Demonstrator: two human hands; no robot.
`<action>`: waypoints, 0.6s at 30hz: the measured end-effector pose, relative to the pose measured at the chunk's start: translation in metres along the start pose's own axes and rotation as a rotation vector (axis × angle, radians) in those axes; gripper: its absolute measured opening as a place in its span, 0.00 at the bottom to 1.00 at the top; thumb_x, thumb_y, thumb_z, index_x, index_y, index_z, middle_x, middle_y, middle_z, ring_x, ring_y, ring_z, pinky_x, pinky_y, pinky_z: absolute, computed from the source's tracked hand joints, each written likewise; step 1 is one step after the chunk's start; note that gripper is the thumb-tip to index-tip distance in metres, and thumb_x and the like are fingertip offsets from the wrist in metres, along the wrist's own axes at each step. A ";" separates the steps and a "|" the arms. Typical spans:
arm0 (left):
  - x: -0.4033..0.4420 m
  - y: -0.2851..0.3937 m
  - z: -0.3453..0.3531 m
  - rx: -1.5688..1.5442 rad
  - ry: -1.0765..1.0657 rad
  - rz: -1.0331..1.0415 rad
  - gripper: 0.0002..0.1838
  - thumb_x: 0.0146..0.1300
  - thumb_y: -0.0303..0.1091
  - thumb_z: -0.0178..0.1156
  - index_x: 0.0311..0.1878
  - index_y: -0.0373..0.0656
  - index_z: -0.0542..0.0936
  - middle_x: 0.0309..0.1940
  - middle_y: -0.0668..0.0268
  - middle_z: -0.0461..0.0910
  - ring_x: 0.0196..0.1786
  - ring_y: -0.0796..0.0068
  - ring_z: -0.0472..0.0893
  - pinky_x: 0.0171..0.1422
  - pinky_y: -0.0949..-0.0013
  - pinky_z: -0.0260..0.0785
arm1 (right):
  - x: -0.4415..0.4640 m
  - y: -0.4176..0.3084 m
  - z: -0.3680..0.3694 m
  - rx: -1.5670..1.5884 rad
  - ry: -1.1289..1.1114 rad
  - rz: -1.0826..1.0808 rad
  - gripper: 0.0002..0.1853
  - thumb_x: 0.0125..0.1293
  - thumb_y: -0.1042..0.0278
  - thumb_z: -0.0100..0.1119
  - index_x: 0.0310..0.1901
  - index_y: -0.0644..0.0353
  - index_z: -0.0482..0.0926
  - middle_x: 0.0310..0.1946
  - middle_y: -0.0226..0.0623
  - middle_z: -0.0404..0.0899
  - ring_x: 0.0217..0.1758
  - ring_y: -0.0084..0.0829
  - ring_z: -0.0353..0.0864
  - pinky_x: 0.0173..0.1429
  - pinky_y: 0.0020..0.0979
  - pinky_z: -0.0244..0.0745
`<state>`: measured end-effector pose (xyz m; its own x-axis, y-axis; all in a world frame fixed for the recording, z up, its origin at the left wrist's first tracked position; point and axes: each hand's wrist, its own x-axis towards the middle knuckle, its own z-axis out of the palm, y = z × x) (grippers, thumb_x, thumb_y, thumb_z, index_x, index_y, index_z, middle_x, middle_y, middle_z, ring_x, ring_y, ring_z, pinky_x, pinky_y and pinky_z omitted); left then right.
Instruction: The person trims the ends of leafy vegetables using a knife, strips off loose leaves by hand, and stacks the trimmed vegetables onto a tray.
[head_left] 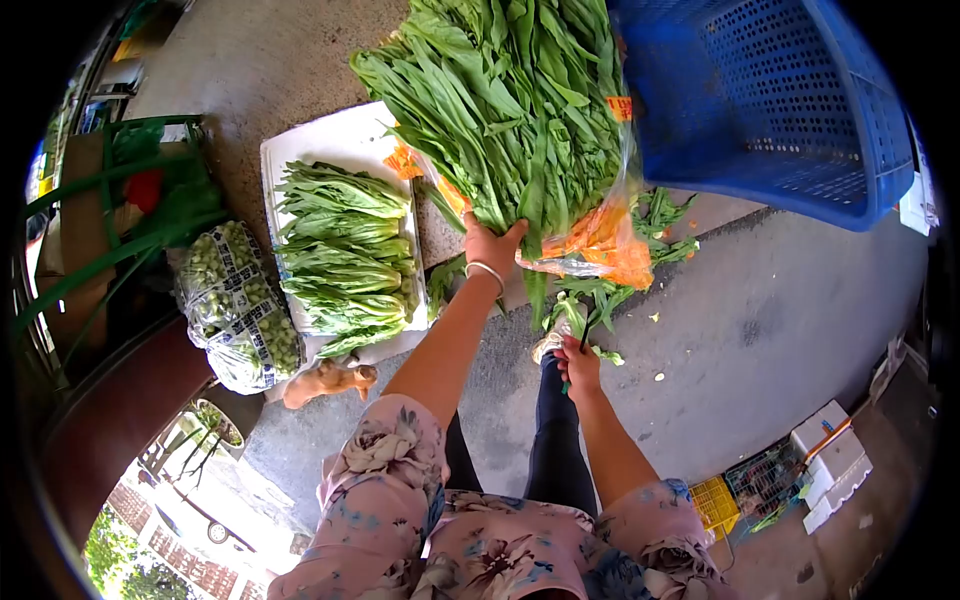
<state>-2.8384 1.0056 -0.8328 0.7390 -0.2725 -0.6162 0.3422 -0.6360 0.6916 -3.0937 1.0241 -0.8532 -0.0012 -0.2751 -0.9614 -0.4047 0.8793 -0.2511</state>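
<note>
My left hand (492, 248) reaches into the near edge of a large pile of long-leaf lettuce (500, 110), thumb and fingers closed around some stems. The pile lies in a clear plastic bag with orange print (605, 245). My right hand (580, 370) is closed, low by my shoe, around what looks like a small knife (566, 387) with a green handle; its blade is thin and dark. Loose leaves (600, 295) lie on the floor between my right hand and the bag. Left of the pile, lettuce bunches (345, 250) rest in a row on a white board (290, 150).
A blue perforated crate (780, 170) lies tipped at the upper right. A plastic-wrapped bundle of green produce (240, 305) and a small brown animal (328, 382) are at left. A yellow basket (714, 506) and a white foam box (832, 460) stand at lower right.
</note>
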 end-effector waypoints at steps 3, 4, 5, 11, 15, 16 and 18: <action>0.005 -0.002 0.008 0.217 0.198 0.022 0.39 0.45 0.39 0.69 0.55 0.33 0.59 0.44 0.51 0.74 0.44 0.60 0.77 0.48 0.65 0.69 | -0.013 -0.001 -0.021 -0.016 -0.035 -0.034 0.10 0.62 0.64 0.52 0.42 0.57 0.74 0.26 0.30 0.77 0.17 0.17 0.68 0.15 0.18 0.56; 0.005 -0.004 0.005 -0.014 0.117 0.001 0.37 0.46 0.38 0.68 0.55 0.33 0.59 0.45 0.49 0.74 0.45 0.58 0.76 0.49 0.64 0.68 | -0.015 -0.002 -0.030 -0.028 -0.029 -0.011 0.10 0.61 0.65 0.52 0.43 0.57 0.74 0.26 0.30 0.77 0.18 0.17 0.68 0.16 0.19 0.57; 0.003 -0.006 0.003 -0.244 0.034 -0.020 0.36 0.46 0.38 0.66 0.55 0.34 0.60 0.45 0.48 0.73 0.47 0.55 0.76 0.51 0.63 0.67 | -0.019 -0.005 -0.038 -0.040 -0.021 0.013 0.11 0.61 0.67 0.51 0.45 0.56 0.74 0.26 0.30 0.77 0.19 0.17 0.69 0.16 0.19 0.57; -0.016 0.022 -0.027 0.172 0.363 0.025 0.35 0.36 0.39 0.66 0.49 0.33 0.66 0.44 0.47 0.73 0.48 0.50 0.73 0.53 0.60 0.66 | -0.032 -0.016 -0.066 -0.055 0.032 0.030 0.09 0.61 0.68 0.49 0.42 0.52 0.75 0.25 0.27 0.76 0.20 0.17 0.65 0.18 0.20 0.56; -0.065 0.061 -0.067 -0.318 -0.114 -0.220 0.19 0.48 0.36 0.60 0.43 0.37 0.73 0.34 0.62 0.78 0.36 0.69 0.78 0.43 0.69 0.71 | -0.060 -0.038 -0.055 0.025 0.042 -0.008 0.08 0.61 0.66 0.51 0.42 0.54 0.75 0.23 0.27 0.74 0.18 0.17 0.63 0.17 0.20 0.56; -0.074 0.059 -0.077 -0.634 -0.388 -0.273 0.20 0.49 0.35 0.60 0.46 0.38 0.71 0.39 0.59 0.77 0.40 0.67 0.77 0.44 0.66 0.71 | -0.071 -0.047 -0.047 0.055 0.005 -0.045 0.10 0.62 0.63 0.51 0.44 0.54 0.74 0.23 0.27 0.73 0.17 0.16 0.63 0.17 0.20 0.56; -0.111 0.076 -0.087 -1.088 -0.677 -0.371 0.21 0.52 0.35 0.60 0.49 0.39 0.71 0.45 0.57 0.75 0.47 0.65 0.76 0.50 0.63 0.70 | -0.103 -0.067 -0.036 0.166 -0.115 -0.188 0.13 0.63 0.58 0.51 0.45 0.56 0.74 0.23 0.27 0.73 0.17 0.15 0.62 0.17 0.18 0.55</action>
<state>-2.8442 1.0503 -0.6795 0.1783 -0.7135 -0.6776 0.9791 0.0600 0.1944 -3.0989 0.9792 -0.7334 0.1675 -0.4016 -0.9004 -0.2323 0.8715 -0.4320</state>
